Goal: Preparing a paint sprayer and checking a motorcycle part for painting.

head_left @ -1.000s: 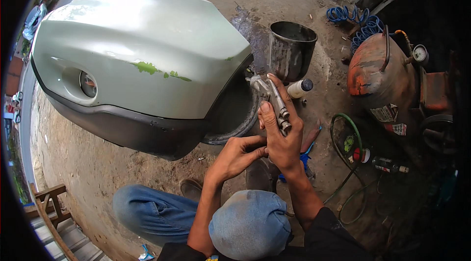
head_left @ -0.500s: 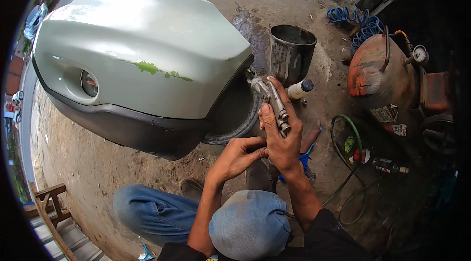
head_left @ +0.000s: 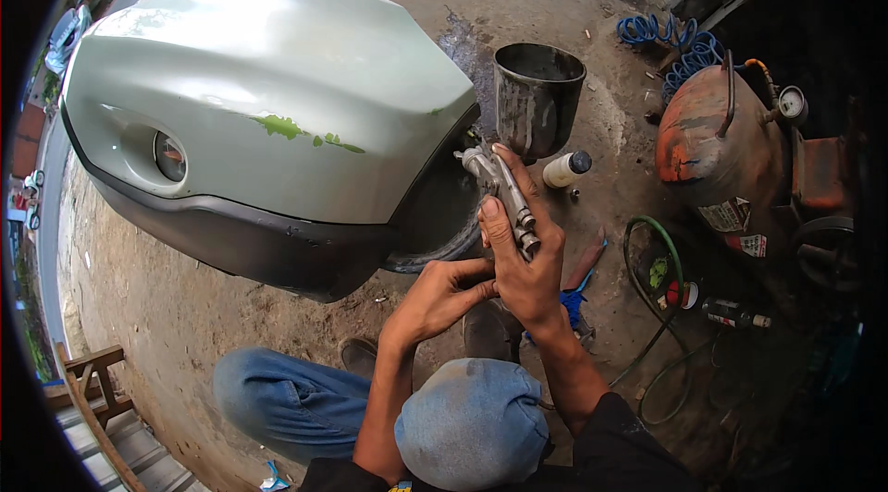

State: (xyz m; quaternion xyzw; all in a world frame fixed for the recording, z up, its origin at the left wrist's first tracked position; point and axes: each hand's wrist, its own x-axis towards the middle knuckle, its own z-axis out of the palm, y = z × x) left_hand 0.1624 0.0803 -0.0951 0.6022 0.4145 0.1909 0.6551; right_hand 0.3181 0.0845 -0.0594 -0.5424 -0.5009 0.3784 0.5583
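Note:
My right hand (head_left: 523,261) grips a silver spray gun (head_left: 490,182), thumb lying along its body. A dark, stained metal cup (head_left: 536,104) is at the gun's upper end; their join is hard to make out. My left hand (head_left: 435,298) is closed just below, fingertips by the right palm; what they hold is hidden. Beyond the gun is a pale silver-green car bumper (head_left: 240,76) with green chipped patches, a fog lamp and a black lower edge. A tyre (head_left: 425,259) shows under its right end. A white bottle with dark cap (head_left: 561,172) is right of the gun.
At right stand an orange compressor (head_left: 703,131) with gauge, a coiled blue hose (head_left: 694,57) and a green hose (head_left: 678,261). A dark bottle (head_left: 726,312) and red-lidded container (head_left: 683,293) lie below. A wooden bench (head_left: 97,362) is lower left; a road runs along the left.
The spray gun, my right hand and the dark cup have shifted slightly left since half a second ago. My left hand has moved slightly left with them. The bumper has not moved.

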